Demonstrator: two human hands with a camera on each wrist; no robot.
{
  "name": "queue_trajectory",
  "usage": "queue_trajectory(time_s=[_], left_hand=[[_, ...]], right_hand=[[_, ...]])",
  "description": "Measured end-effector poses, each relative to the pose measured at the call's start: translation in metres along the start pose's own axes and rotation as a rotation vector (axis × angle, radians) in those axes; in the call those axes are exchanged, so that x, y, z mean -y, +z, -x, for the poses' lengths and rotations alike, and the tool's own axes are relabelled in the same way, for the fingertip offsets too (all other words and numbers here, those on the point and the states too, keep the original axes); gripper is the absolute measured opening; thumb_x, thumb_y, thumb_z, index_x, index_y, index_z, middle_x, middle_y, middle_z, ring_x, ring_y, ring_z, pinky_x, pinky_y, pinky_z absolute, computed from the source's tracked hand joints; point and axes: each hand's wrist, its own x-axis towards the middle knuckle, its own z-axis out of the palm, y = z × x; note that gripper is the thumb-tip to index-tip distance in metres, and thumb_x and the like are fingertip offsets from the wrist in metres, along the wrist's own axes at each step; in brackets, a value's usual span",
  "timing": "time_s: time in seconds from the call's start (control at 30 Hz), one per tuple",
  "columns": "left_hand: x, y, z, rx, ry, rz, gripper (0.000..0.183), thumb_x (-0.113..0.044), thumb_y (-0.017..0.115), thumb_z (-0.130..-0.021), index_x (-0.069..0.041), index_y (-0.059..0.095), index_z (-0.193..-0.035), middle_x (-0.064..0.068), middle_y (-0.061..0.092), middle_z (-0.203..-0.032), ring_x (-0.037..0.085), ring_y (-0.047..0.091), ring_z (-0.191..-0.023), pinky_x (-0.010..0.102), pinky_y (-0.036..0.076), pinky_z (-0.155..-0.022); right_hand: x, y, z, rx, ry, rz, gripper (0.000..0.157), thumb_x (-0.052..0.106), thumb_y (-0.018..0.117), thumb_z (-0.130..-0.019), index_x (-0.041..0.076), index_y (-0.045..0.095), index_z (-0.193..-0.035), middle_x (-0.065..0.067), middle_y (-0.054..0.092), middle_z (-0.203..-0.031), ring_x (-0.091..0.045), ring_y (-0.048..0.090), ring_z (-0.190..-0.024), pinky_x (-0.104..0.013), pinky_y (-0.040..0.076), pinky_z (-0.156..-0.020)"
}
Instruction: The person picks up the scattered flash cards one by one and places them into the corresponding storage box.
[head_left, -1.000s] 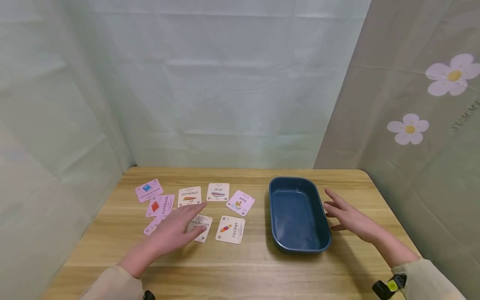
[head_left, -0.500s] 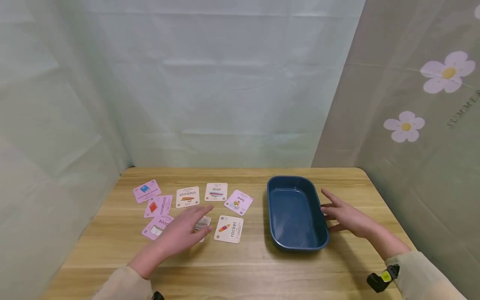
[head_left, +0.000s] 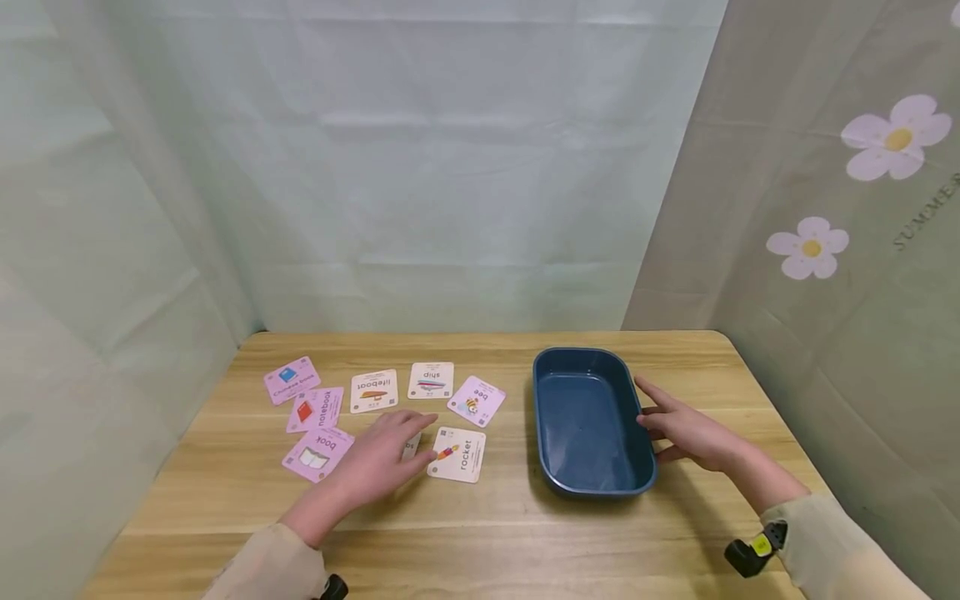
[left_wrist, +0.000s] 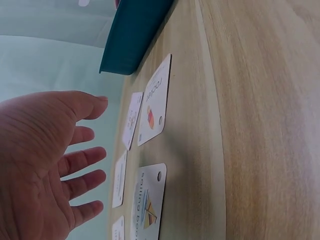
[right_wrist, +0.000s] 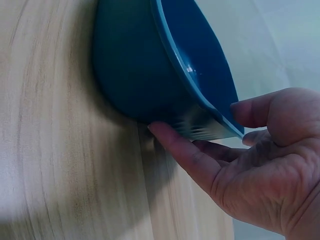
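My left hand (head_left: pixel 382 458) hovers with fingers spread over the sailing boat card (left_wrist: pixel 150 205), which it mostly covers in the head view. Its thumb tip overlaps the edge of the rocket card (head_left: pixel 457 455) there, though the left wrist view shows a gap between hand (left_wrist: pixel 40 165) and cards. Nothing is in that hand. On the right, my right hand (head_left: pixel 693 435) is at the outer long side of a deep blue rectangular tray (head_left: pixel 592 433). The right wrist view shows its fingertips at the tray's rim (right_wrist: pixel 200 97) and low on the outer wall, fingers loosely extended.
Around the left hand lie the bee card (head_left: pixel 477 402), ship card (head_left: pixel 431 380) and lifeboat card (head_left: pixel 374 391). Farther left are the book card (head_left: pixel 318 454), notebook card (head_left: pixel 315 409) and Chinese book card (head_left: pixel 292 380). Pale curtains (head_left: pixel 450 167) enclose the wooden table (head_left: pixel 495 542).
My left hand has shifted right, uncovering the book card and moving its thumb to the rocket card's edge. My right hand has come closer against the tray's side.
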Motion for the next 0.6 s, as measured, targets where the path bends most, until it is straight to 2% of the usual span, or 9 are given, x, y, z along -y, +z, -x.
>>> queue_trajectory(time_s=[0.37, 0.6], left_hand=[[-0.0003, 0.0037, -0.0055, 0.038, -0.026, -0.03, 0.059, -0.042, 0.073, -0.094, -0.018, 0.058, -0.146, 0.005, 0.056, -0.143, 0.03, 0.047, -0.136, 0.055, 0.045, -0.105], [0.0005, 0.0058, -0.0082, 0.056, -0.029, -0.041, 0.06, -0.042, 0.074, -0.093, -0.019, 0.058, -0.146, 0.002, 0.056, -0.142, 0.025, 0.047, -0.134, 0.05, 0.045, -0.104]], right_hand=[[-0.0029, 0.0017, -0.0012, 0.012, 0.009, -0.053, 0.076, 0.011, 0.044, -0.108, 0.018, -0.006, -0.165, -0.043, 0.014, -0.158, -0.057, 0.041, -0.135, -0.056, 0.056, -0.087], [-0.0061, 0.0, -0.0041, 0.023, 0.004, -0.073, 0.076, 0.01, 0.044, -0.108, 0.02, -0.007, -0.165, -0.043, 0.017, -0.157, -0.057, 0.04, -0.136, -0.056, 0.056, -0.087]])
